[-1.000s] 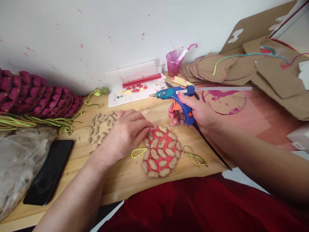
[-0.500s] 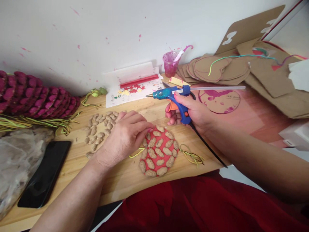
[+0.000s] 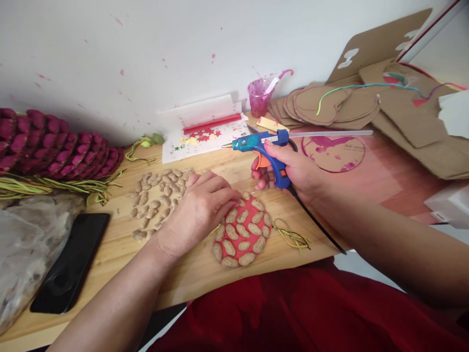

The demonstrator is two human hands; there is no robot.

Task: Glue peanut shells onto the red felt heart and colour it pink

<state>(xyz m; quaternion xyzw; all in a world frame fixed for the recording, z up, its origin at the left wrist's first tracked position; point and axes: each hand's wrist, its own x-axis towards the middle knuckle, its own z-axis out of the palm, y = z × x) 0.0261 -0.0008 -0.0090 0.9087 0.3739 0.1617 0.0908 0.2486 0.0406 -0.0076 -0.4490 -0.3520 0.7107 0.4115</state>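
Note:
My right hand (image 3: 293, 168) grips a blue hot glue gun (image 3: 258, 140) with an orange trigger, its nozzle pointing left above the table and a clear glue stick (image 3: 330, 133) poking out the back. My left hand (image 3: 208, 200) is closed over the upper left edge of a red disc (image 3: 244, 243) covered with peanuts in their shells. Its fingertips press together there; whatever they hold or press is hidden. Loose peanuts (image 3: 150, 211) lie spread on the wood just left of that hand. A yellow-green cord (image 3: 291, 236) trails from the disc's right side.
A black phone (image 3: 69, 264) and a plastic bag (image 3: 32, 254) lie at the left, below magenta scalloped pieces (image 3: 54, 146). Small stars (image 3: 205, 135) rest on white paper behind. A stained cup (image 3: 259, 98) and cardboard cutouts (image 3: 318, 103) stand toward the back right. The glue gun's cord (image 3: 318, 222) runs forward.
My left hand has shifted slightly right, further over the disc's upper edge, covering a peanut that showed before. My right hand and the glue gun have stayed put.

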